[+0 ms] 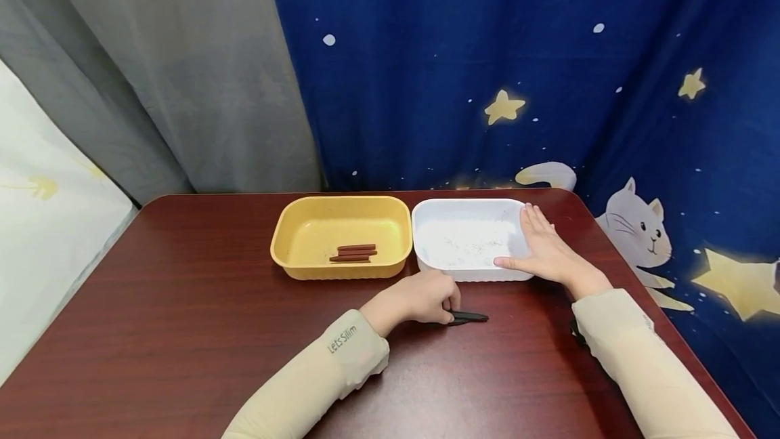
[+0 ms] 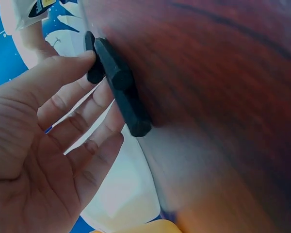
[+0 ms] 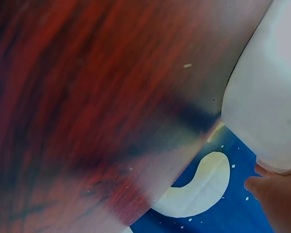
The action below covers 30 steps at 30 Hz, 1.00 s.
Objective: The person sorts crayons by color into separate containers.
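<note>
Several black hexagonal crayon-like sticks (image 2: 119, 73) lie side by side on the table, in front of the white bin (image 1: 472, 275). My left hand (image 1: 426, 297) reaches down over them, its thumb and fingers pinching the leftmost stick in the left wrist view. In the head view this hand hides part of the sticks. At the white bin's right side rests my right hand (image 1: 551, 253), fingers straight along the rim and thumb spread toward the front corner. Dark specks dot the bin's floor. In the right wrist view, fingertips (image 3: 257, 184) show beside the bin's wall.
Left of the white bin stands a yellow bin (image 1: 311, 272) holding several brown sticks (image 1: 353, 258). Both are near the back edge of the dark red wooden table (image 1: 183, 303). Behind hang a grey curtain (image 1: 201, 59) and a blue star-patterned curtain (image 1: 414, 73).
</note>
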Tool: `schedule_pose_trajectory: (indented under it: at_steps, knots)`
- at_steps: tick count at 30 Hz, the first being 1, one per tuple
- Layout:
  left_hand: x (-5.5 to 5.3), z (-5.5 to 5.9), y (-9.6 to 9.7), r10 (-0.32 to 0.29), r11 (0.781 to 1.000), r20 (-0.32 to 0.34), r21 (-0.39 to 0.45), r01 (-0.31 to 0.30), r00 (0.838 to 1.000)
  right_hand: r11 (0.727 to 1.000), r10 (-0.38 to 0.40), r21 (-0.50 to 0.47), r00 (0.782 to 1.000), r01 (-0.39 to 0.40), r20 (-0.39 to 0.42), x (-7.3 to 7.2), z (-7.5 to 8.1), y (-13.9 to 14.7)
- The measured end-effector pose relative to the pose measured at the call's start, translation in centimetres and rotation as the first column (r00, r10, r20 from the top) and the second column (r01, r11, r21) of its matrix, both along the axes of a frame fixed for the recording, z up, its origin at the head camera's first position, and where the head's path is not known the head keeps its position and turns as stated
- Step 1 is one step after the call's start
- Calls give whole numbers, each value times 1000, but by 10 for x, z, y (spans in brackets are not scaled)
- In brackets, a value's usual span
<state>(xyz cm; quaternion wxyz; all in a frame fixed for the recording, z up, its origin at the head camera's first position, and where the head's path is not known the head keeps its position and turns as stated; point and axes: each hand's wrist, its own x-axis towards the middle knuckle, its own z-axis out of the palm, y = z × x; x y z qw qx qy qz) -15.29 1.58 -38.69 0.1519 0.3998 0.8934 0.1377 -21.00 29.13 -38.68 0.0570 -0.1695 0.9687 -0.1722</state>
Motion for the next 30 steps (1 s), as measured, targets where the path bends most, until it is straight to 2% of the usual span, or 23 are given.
schedule_pose_trajectory:
  at_steps: [11, 19, 26, 30]
  knots:
    - [0, 2, -6, 4, 999, -44, 41, -2, 999, 1000, -1, 8, 1000, 1, -10, -2, 0, 0]
    - [3, 8, -7, 21, 999, -75, 43, -18, 997, 1000, -5, 10, 1000, 5, 0, -2, 1, 1]
    - [8, 18, -12, 67, 996, -55, 64, -63, 996, 1000, -10, 6, 1000, 10, 10, -2, -2, 1]
    - [9, 25, -15, 57, 993, -36, 106, -53, 998, 1000, -8, 5, 1000, 8, 1, -3, -4, 1]
